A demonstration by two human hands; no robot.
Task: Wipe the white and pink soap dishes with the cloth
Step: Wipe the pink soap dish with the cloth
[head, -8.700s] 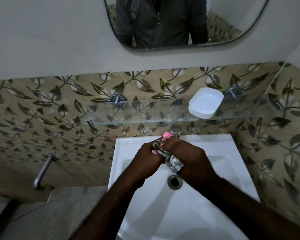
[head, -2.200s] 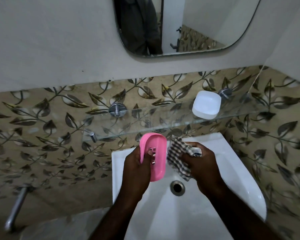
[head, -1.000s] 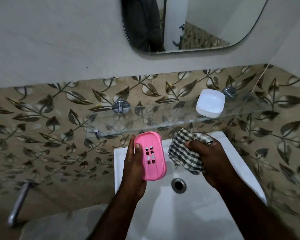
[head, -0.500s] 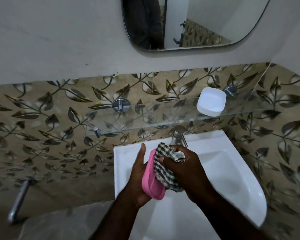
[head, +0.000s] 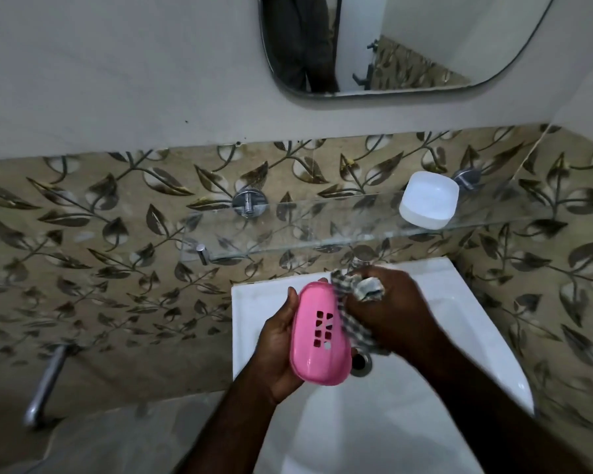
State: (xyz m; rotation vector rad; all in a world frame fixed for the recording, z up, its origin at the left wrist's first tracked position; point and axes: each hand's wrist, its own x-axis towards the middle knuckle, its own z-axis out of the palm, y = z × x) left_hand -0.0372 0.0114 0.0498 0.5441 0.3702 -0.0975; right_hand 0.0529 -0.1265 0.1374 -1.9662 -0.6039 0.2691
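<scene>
Left hand (head: 278, 350): fingers curled around the pink soap dish (head: 320, 333), gripping it by its left edge and far end, slotted base facing the camera. Right hand (head: 396, 311): fingers closed on the checked cloth (head: 351, 316), which is pressed against the dish's right edge. Both are held above the white basin (head: 459, 336), just over its drain (head: 359, 363). White soap dish (head: 428, 204) sits on the glass shelf (head: 305, 230), well apart, below the mirror (head: 408, 46).
</scene>
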